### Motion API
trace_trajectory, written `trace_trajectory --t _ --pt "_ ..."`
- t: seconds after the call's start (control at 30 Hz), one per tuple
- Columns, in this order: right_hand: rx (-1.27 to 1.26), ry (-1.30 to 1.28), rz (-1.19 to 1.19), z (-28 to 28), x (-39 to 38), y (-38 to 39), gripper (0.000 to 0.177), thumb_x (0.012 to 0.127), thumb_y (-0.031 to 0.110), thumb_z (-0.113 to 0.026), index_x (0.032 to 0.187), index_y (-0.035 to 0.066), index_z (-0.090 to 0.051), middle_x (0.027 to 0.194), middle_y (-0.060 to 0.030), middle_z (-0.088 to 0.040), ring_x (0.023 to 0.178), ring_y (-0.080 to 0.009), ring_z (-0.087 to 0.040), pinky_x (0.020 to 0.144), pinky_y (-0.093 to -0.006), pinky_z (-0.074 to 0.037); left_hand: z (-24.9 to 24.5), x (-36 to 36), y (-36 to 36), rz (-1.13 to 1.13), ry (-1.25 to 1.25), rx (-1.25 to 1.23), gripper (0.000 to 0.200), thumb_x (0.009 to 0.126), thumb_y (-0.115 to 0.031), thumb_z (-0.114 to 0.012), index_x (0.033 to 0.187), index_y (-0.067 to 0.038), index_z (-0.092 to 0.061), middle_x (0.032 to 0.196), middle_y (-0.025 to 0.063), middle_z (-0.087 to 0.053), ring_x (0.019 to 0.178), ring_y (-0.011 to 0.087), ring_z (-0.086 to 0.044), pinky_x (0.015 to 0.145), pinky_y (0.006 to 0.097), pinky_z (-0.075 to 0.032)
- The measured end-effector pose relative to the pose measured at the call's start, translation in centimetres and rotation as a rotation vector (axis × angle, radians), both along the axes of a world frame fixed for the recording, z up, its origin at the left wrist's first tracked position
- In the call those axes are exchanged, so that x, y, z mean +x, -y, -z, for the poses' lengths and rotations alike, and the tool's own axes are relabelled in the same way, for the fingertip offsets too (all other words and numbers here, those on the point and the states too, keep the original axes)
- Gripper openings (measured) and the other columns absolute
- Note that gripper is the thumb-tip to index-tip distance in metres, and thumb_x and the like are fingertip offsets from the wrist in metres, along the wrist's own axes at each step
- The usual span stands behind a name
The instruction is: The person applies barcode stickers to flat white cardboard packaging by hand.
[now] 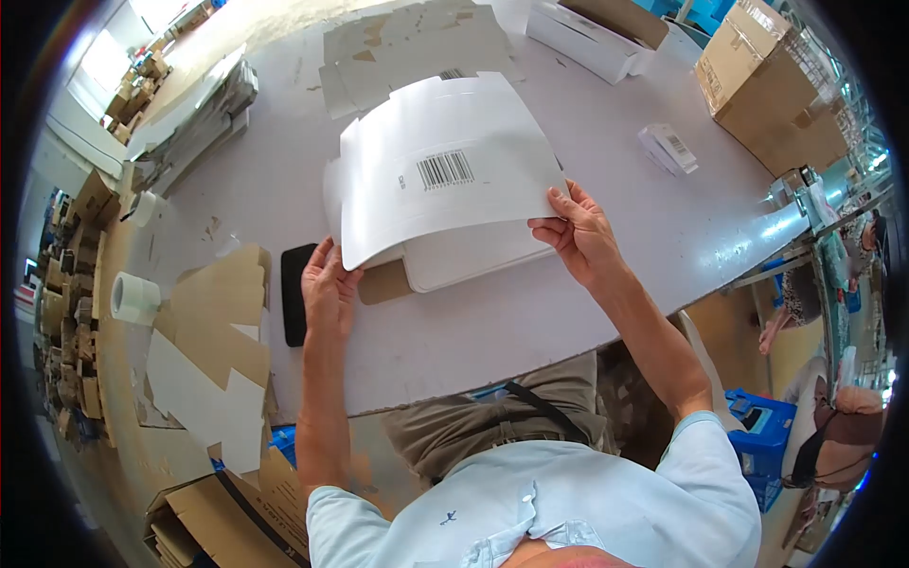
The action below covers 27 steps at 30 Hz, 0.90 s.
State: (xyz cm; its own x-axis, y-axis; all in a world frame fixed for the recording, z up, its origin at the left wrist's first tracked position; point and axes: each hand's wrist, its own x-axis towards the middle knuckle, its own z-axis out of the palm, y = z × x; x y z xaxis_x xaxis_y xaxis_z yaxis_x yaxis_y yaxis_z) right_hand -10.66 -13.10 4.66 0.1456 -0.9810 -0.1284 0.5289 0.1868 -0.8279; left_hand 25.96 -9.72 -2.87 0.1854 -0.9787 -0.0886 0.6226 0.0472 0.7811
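Observation:
A white cardboard sheet (407,142) with a printed barcode bows upward between my two hands, above the table. My left hand (329,284) pinches its near left corner, while my right hand (579,227) grips the near right corner between thumb and fingers. Beneath the sheet lies another flat white piece (473,256) with rounded corners, partly hidden. A brown cardboard patch (386,282) shows beside that piece. Close to my left hand rests a flat black object (295,295), perhaps a phone.
Flattened cardboard (222,312) and a tape roll (134,298) lie at the left. A stack of flat sheets (204,114) stands far left. Farther back are a white open box (592,43), a small white box (668,150) and a large brown carton (757,85) on the table (454,331).

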Motion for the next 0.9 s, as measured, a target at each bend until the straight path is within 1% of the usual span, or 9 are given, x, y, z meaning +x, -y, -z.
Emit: trace_trajectory --t 0.13,0.27,0.33,0.47,0.5,0.6,0.77,0.83,0.9 --pt "0.004 0.000 -0.007 -1.1 1.3 0.0 0.026 0.104 0.013 -0.056 0.127 0.001 -0.050 0.101 -0.0145 -0.071 0.080 -0.0239 -0.077 0.068 -0.0303 -0.068 0.2 0.3 0.2 0.014 -0.001 -0.015 0.026 0.101 -0.007 -0.061 0.125 0.001 -0.056 0.102 0.0125 -0.072 0.080 0.0176 -0.074 0.071 0.0269 -0.066" --pt "-0.029 0.022 -0.048 -1.3 2.1 0.0 0.029 0.104 0.012 -0.057 0.129 0.000 -0.048 0.102 -0.0149 -0.071 0.079 -0.0238 -0.077 0.068 -0.0304 -0.068 -0.1 0.3 -0.3 0.043 -0.055 -0.045 0.034 0.099 -0.006 -0.063 0.130 0.002 -0.052 0.112 0.0132 -0.069 0.092 0.0187 -0.073 0.079 0.0283 -0.065" --pt "-0.040 -0.053 -0.028 -1.1 2.0 0.0 0.030 0.103 0.012 -0.058 0.129 0.000 -0.048 0.102 -0.0155 -0.071 0.076 -0.0240 -0.076 0.067 -0.0305 -0.068 -0.5 0.0 -0.2 -0.014 -0.069 -0.012 0.014 0.101 -0.009 -0.062 0.113 -0.002 -0.059 0.093 0.0091 -0.072 0.080 0.0176 -0.074 0.071 0.0264 -0.064" --pt "-0.082 -0.086 -0.026 -1.1 0.5 -0.4 0.030 0.102 0.010 -0.058 0.128 0.000 -0.049 0.100 -0.0160 -0.071 0.074 -0.0238 -0.076 0.065 -0.0304 -0.068 -0.9 -0.1 -0.1 -0.054 -0.128 -0.036 0.031 0.104 -0.016 -0.057 0.130 0.001 -0.054 0.100 0.0084 -0.071 0.087 0.0167 -0.071 0.075 0.0302 -0.061" --pt "-0.087 -0.116 0.020 -0.9 -0.1 -0.3 0.029 0.102 0.009 -0.059 0.129 0.001 -0.050 0.099 -0.0161 -0.071 0.073 -0.0236 -0.076 0.065 -0.0300 -0.068 1.3 1.2 0.4 0.059 -0.162 -0.158 0.038 0.106 -0.019 -0.054 0.138 0.001 -0.050 0.101 0.0084 -0.070 0.087 0.0156 -0.070 0.076 0.0309 -0.060" --pt "-0.128 -0.178 0.087 -1.2 -2.0 0.2 0.030 0.101 0.008 -0.059 0.130 0.002 -0.052 0.097 -0.0155 -0.072 0.071 -0.0228 -0.076 0.063 -0.0296 -0.068 -0.6 0.1 -0.1 0.030 -0.101 -0.065 0.039 0.106 -0.020 -0.054 0.140 -0.001 -0.049 0.099 0.0091 -0.070 0.083 0.0149 -0.069 0.075 0.0308 -0.058" --pt "-0.230 -0.183 0.076 -1.8 -3.9 2.9 0.034 0.100 0.008 -0.060 0.133 0.004 -0.055 0.094 -0.0121 -0.074 0.067 -0.0205 -0.074 0.061 -0.0296 -0.066 -1.2 -0.1 -0.4 0.104 -0.021 -0.112 0.044 0.106 -0.021 -0.055 0.146 -0.005 -0.044 0.099 0.0093 -0.070 0.078 0.0160 -0.068 0.071 0.0300 -0.055" --pt "-0.280 -0.202 0.033 -2.6 -3.6 4.4 0.035 0.100 0.006 -0.060 0.134 0.005 -0.055 0.099 -0.0098 -0.073 0.068 -0.0175 -0.072 0.061 -0.0298 -0.063 -2.1 -0.5 -0.6 -0.020 -0.014 -0.180 0.054 0.105 -0.024 -0.056 0.151 -0.005 -0.036 0.097 0.0103 -0.069 0.075 0.0179 -0.069 0.068 0.0302 -0.056" --pt "-0.286 -0.154 0.070 -3.8 -2.7 6.4 0.035 0.100 0.006 -0.060 0.134 0.005 -0.055 0.101 -0.0089 -0.072 0.070 -0.0164 -0.072 0.061 -0.0297 -0.063 -4.0 -0.6 -0.9 -0.068 0.014 -0.226 0.058 0.104 -0.027 -0.057 0.152 -0.005 -0.034 0.097 0.0104 -0.069 0.075 0.0180 -0.069 0.067 0.0302 -0.056"
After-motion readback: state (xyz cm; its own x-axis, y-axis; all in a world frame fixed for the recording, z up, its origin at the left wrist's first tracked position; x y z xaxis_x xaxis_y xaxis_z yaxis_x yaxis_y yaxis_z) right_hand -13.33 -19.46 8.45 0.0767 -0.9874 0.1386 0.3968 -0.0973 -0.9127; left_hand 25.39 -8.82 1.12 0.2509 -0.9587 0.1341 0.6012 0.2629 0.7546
